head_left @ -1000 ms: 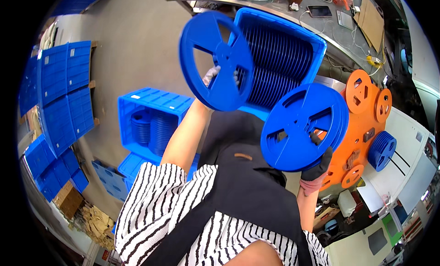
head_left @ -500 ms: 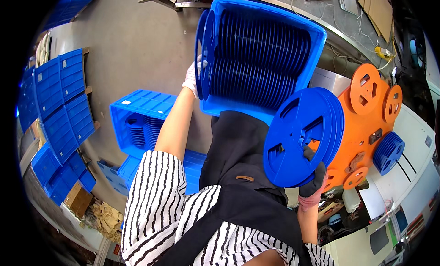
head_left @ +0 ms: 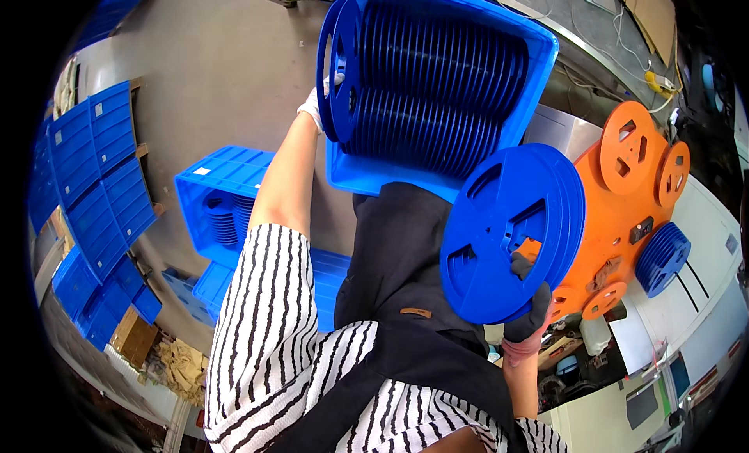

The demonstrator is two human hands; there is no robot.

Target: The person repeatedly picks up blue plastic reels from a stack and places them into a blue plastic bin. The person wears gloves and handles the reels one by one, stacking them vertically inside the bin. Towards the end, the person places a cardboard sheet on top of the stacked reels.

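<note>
- The big blue crate (head_left: 538,78) sits just beyond the person's dark apron (head_left: 406,250) and is the landmark here; it is packed with a row of blue reels (head_left: 437,102) standing on edge, too many and too close to count.
- At the crate's left end the left hand (head_left: 316,106), in a white glove, grips a blue reel (head_left: 337,67) held upright on edge, touching the first of the row inside.
- To the lower right of the crate the right hand (head_left: 529,316), in a dark glove, is closed on a second blue reel (head_left: 511,230), its flat face toward the camera, well apart from the crate.
- To the lower left of the crate, on the floor, a second blue crate (head_left: 204,189) holds a short stack of blue reels (head_left: 228,219); count unclear.
- Right of the crate stands an orange machine (head_left: 624,211) carrying several orange discs, at least four.
- Just right of it sits one small stack of blue reels (head_left: 662,258).
- Far left of the crate, flat blue crate lids (head_left: 97,180) lean in rows.
</note>
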